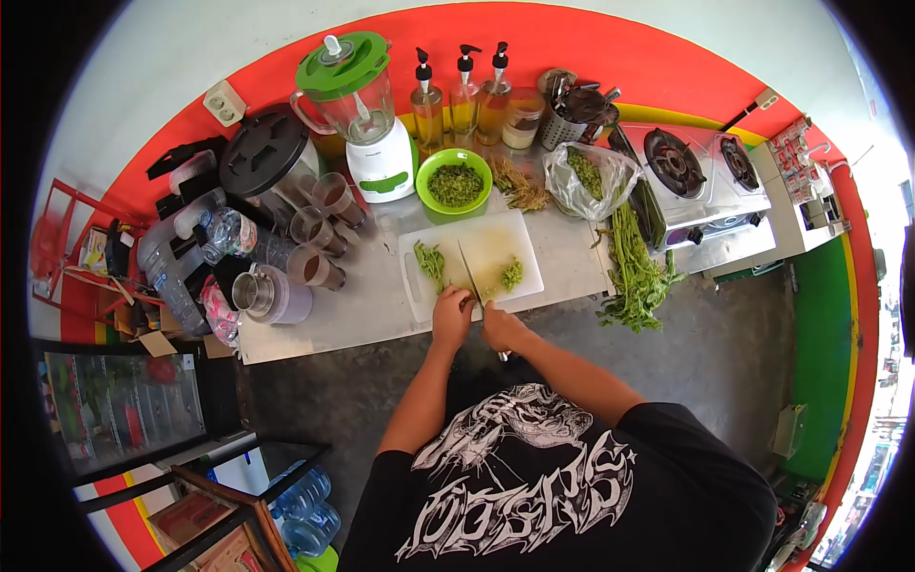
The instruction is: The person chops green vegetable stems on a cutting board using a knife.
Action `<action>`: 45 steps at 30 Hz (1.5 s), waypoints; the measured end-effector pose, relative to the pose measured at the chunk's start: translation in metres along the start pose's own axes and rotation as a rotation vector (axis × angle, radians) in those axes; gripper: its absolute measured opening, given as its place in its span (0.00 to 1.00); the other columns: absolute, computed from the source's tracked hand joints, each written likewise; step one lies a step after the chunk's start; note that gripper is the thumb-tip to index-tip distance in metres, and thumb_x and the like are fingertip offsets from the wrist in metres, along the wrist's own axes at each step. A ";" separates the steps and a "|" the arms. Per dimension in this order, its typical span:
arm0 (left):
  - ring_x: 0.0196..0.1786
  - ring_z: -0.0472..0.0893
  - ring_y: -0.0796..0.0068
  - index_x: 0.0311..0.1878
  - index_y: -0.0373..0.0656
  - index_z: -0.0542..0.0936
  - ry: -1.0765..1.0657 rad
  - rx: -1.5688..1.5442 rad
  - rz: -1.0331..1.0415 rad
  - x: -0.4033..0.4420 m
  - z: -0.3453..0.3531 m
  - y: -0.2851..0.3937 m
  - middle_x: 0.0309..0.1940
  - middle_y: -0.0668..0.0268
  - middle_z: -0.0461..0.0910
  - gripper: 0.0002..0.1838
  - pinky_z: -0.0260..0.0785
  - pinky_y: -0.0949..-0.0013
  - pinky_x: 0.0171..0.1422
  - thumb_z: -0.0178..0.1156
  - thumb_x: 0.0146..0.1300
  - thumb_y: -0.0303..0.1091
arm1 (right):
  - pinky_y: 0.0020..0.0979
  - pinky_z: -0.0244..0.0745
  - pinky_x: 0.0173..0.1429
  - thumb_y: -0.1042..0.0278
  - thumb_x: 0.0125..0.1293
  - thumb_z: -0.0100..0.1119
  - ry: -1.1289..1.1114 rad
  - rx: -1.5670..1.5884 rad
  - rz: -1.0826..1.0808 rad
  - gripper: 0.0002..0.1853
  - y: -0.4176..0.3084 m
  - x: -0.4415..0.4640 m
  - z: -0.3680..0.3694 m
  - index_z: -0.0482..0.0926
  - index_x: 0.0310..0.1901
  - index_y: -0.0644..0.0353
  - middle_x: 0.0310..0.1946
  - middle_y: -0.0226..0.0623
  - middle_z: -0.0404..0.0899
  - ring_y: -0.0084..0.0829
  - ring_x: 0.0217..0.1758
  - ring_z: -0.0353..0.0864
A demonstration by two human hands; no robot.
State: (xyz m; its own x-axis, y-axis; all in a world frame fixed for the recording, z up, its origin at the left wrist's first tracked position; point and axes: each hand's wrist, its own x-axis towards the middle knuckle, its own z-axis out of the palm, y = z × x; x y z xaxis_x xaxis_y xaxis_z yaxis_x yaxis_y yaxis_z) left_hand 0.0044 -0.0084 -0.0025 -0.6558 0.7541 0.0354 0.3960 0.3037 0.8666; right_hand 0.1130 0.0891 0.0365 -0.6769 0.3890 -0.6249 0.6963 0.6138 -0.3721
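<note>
My right hand point(502, 330) is wrapped around the handle of a kitchen knife point(468, 264), whose long blade points away from me across the white cutting board point(522, 232). Close beside the blade, my left hand point(452, 313) rests at the board's near edge with its fingers curled; what they hold, if anything, is hidden. On the board's left side lie cut green stalks point(430, 262). A small heap of chopped greens point(512, 274) sits right of the knife. Behind the board stands a lime-green bowl point(426, 200) filled with chopped greens.
Trimmed roots point(521, 184), a plastic bag point(596, 200) of greens and a leafy bunch point(637, 272) overhanging the edge lie rightward, near a gas stove point(710, 205). Leftward stand a blender point(376, 157), dark-filled cups point(319, 270) and a flask point(276, 296). Pump bottles point(464, 105) line the wall.
</note>
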 end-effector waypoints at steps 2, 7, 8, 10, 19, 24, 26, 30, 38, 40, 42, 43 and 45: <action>0.38 0.80 0.57 0.39 0.37 0.83 0.005 0.019 0.028 -0.002 0.000 -0.002 0.34 0.57 0.77 0.05 0.72 0.60 0.46 0.66 0.61 0.26 | 0.54 0.79 0.53 0.67 0.67 0.57 0.069 0.030 -0.021 0.20 0.006 0.017 0.009 0.65 0.51 0.74 0.40 0.70 0.82 0.62 0.49 0.84; 0.36 0.81 0.62 0.39 0.35 0.83 0.021 -0.100 0.053 -0.007 -0.001 -0.008 0.35 0.58 0.78 0.04 0.74 0.64 0.43 0.65 0.61 0.22 | 0.55 0.80 0.50 0.67 0.67 0.56 0.029 0.157 -0.025 0.19 -0.003 0.005 -0.028 0.65 0.51 0.74 0.38 0.69 0.82 0.62 0.46 0.85; 0.35 0.81 0.64 0.39 0.34 0.83 0.030 -0.178 0.036 -0.010 -0.001 -0.009 0.36 0.59 0.78 0.04 0.75 0.66 0.42 0.65 0.61 0.20 | 0.55 0.80 0.50 0.68 0.67 0.56 0.159 0.106 -0.063 0.19 0.003 0.009 -0.017 0.66 0.50 0.74 0.37 0.68 0.83 0.62 0.46 0.85; 0.34 0.82 0.66 0.40 0.33 0.83 0.032 -0.216 0.033 -0.015 0.000 -0.014 0.36 0.59 0.78 0.04 0.75 0.67 0.42 0.64 0.61 0.19 | 0.55 0.80 0.50 0.68 0.67 0.57 0.164 0.078 -0.099 0.19 0.007 0.003 -0.006 0.66 0.51 0.73 0.38 0.67 0.83 0.62 0.45 0.85; 0.34 0.82 0.72 0.40 0.33 0.83 0.018 -0.199 -0.018 -0.020 -0.003 -0.007 0.38 0.62 0.80 0.04 0.75 0.70 0.41 0.64 0.62 0.20 | 0.55 0.79 0.53 0.69 0.69 0.49 0.120 0.093 -0.089 0.15 0.023 -0.012 0.000 0.68 0.52 0.69 0.41 0.66 0.83 0.61 0.48 0.85; 0.34 0.82 0.72 0.39 0.34 0.83 -0.015 -0.165 -0.009 -0.016 -0.014 -0.004 0.38 0.61 0.80 0.03 0.75 0.70 0.40 0.63 0.63 0.20 | 0.55 0.78 0.55 0.68 0.69 0.48 0.146 0.137 -0.017 0.15 0.043 -0.013 -0.012 0.68 0.53 0.69 0.42 0.66 0.83 0.62 0.49 0.84; 0.34 0.82 0.70 0.40 0.35 0.83 -0.044 -0.047 0.064 -0.015 -0.028 0.000 0.39 0.61 0.80 0.04 0.75 0.70 0.41 0.61 0.64 0.20 | 0.53 0.80 0.56 0.71 0.69 0.51 0.155 0.163 0.036 0.15 0.045 -0.014 -0.015 0.69 0.54 0.69 0.45 0.63 0.83 0.59 0.52 0.84; 0.41 0.81 0.64 0.44 0.38 0.83 0.007 0.045 0.039 0.000 -0.056 -0.001 0.41 0.60 0.79 0.08 0.75 0.65 0.47 0.60 0.63 0.20 | 0.54 0.79 0.56 0.68 0.69 0.53 0.172 0.160 0.013 0.16 0.052 -0.018 -0.021 0.69 0.54 0.69 0.45 0.64 0.83 0.60 0.52 0.84; 0.54 0.75 0.56 0.49 0.47 0.85 -0.091 0.452 0.212 0.037 -0.079 0.005 0.47 0.64 0.76 0.15 0.72 0.57 0.59 0.62 0.60 0.22 | 0.55 0.78 0.52 0.58 0.68 0.61 0.258 0.197 -0.211 0.24 0.055 -0.031 -0.044 0.68 0.55 0.71 0.39 0.62 0.84 0.62 0.47 0.83; 0.54 0.75 0.56 0.48 0.47 0.85 -0.129 0.497 0.224 0.045 -0.080 0.002 0.48 0.65 0.76 0.14 0.72 0.57 0.59 0.62 0.60 0.23 | 0.55 0.78 0.52 0.59 0.68 0.61 0.269 0.205 -0.213 0.24 0.056 -0.035 -0.050 0.68 0.54 0.71 0.38 0.62 0.84 0.62 0.47 0.83; 0.53 0.75 0.56 0.45 0.46 0.86 -0.240 0.536 0.296 0.053 -0.081 0.004 0.46 0.63 0.77 0.12 0.72 0.58 0.57 0.65 0.58 0.25 | 0.55 0.78 0.52 0.59 0.68 0.61 0.288 0.221 -0.206 0.24 0.059 -0.039 -0.058 0.68 0.54 0.70 0.38 0.62 0.84 0.62 0.47 0.83; 0.53 0.75 0.56 0.45 0.46 0.86 -0.248 0.544 0.306 0.056 -0.080 0.008 0.46 0.63 0.77 0.12 0.72 0.58 0.57 0.65 0.58 0.25 | 0.55 0.78 0.52 0.59 0.68 0.61 0.288 0.218 -0.201 0.23 0.060 -0.042 -0.063 0.68 0.53 0.70 0.38 0.62 0.84 0.62 0.47 0.83; 0.53 0.75 0.56 0.41 0.45 0.85 -0.296 0.603 0.289 0.059 -0.079 0.014 0.47 0.64 0.77 0.08 0.72 0.58 0.58 0.66 0.58 0.25 | 0.55 0.78 0.52 0.59 0.68 0.62 0.289 0.218 -0.198 0.23 0.066 -0.043 -0.069 0.68 0.52 0.69 0.39 0.62 0.84 0.62 0.46 0.83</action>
State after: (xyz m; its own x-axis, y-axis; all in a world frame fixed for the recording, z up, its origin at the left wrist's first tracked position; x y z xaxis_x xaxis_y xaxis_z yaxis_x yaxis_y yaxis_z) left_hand -0.0795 -0.0053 0.0514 -0.3041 0.9526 0.0117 0.8681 0.2720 0.4153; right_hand 0.1713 0.1605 0.0861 -0.8203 0.4740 -0.3202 0.5594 0.5481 -0.6219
